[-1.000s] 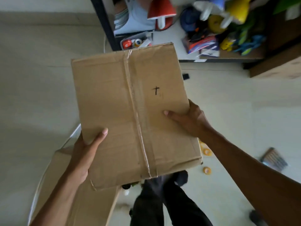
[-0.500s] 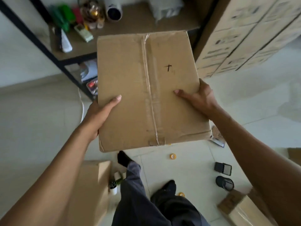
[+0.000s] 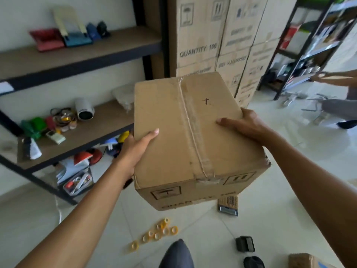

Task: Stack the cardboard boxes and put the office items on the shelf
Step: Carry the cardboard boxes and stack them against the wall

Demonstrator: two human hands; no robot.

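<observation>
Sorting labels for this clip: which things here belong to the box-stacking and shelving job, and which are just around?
Job:
cardboard box, held by left hand and right hand
stacked cartons
shelf
tape rolls on the floor

Around:
second person
far rack

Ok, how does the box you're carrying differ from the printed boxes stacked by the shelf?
The carried box is held in the air between the left hand and right hand; the stacked boxes stand piled in columns. The carried box shows a taped top with a handwritten mark; the stacked boxes show only their printed sides. The carried box has a dented near corner; the stacked boxes look intact, though blurred. Both are brown cardboard with printed handling symbols.
</observation>
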